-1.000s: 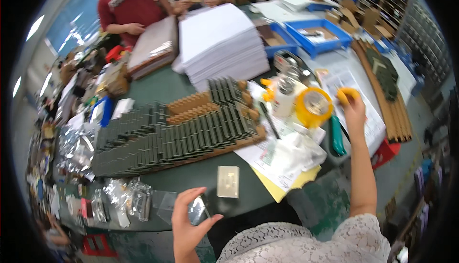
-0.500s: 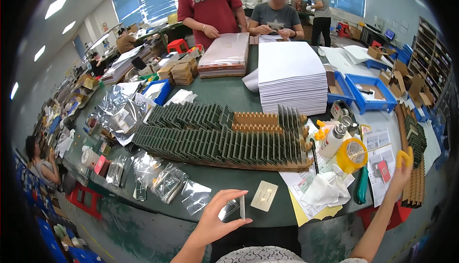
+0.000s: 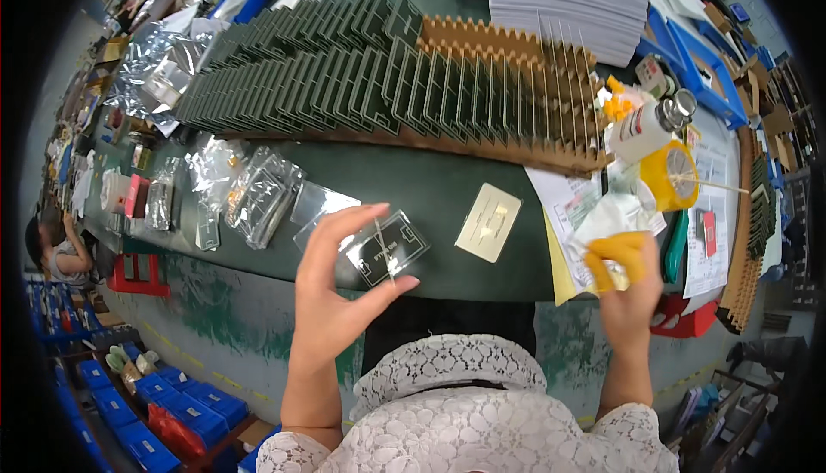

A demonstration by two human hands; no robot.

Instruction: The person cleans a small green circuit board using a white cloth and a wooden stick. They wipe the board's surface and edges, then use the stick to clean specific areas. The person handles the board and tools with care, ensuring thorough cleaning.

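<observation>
Between the thumb and fingertips of my left hand (image 3: 331, 279) a thin, clear plate (image 3: 385, 245) is held by its edges, seen almost edge-on. Behind it, a clear rectangular plate with dark printed lines (image 3: 409, 236) shows at the table's near edge. My right hand (image 3: 628, 279), with yellow finger covers, is over the near end of a crumpled white cloth (image 3: 613, 219). Its fingers are bent and blurred, so whether they grip the cloth is unclear. A cream card (image 3: 488, 224) lies between my hands.
A long notched rack (image 3: 508, 150) filled with upright dark-edged plates spans the table. To the right are a white bottle (image 3: 645, 129), a yellow tape roll (image 3: 669, 176), a green-handled tool (image 3: 676, 245) and papers. Bagged plates (image 3: 262, 198) lie left; a paper stack (image 3: 568, 9) stands behind.
The view has tilted down toward the table. My right hand has come left from beside the right-hand rack to the white cloth. My left hand still holds the thin plate.
</observation>
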